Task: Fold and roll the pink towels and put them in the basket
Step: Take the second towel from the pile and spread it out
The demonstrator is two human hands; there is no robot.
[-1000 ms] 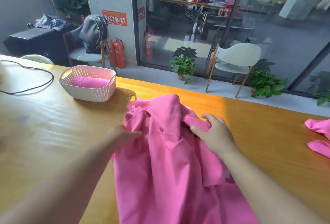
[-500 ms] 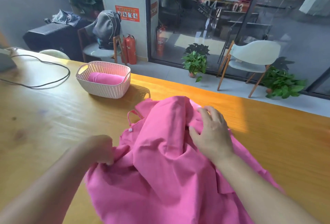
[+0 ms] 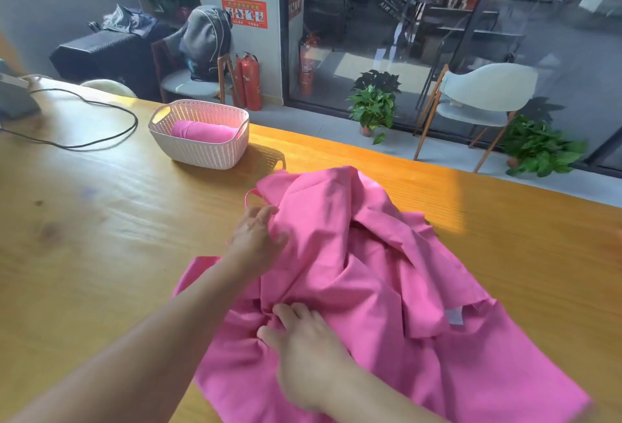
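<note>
A crumpled pink towel (image 3: pixel 370 271) lies heaped on the wooden table (image 3: pixel 101 237) in front of me, with a small loop at its far left corner. My left hand (image 3: pixel 255 237) lies with straight, spread fingers on the towel's left edge, just below that loop. My right hand (image 3: pixel 303 338) is nearer to me, its fingertips dug into a fold of the towel and bunching the cloth. A white woven basket (image 3: pixel 202 153) stands at the table's far left-centre, holding one rolled pink towel (image 3: pixel 202 131).
A black cable (image 3: pixel 101 119) loops across the table to the left of the basket, and a grey device (image 3: pixel 13 99) sits at the far left edge. Beyond the table are chairs, potted plants, fire extinguishers and a glass wall.
My left hand has reached forward to the towel's far left edge. My right hand has drawn back from the top of the heap to a fold near me.
</note>
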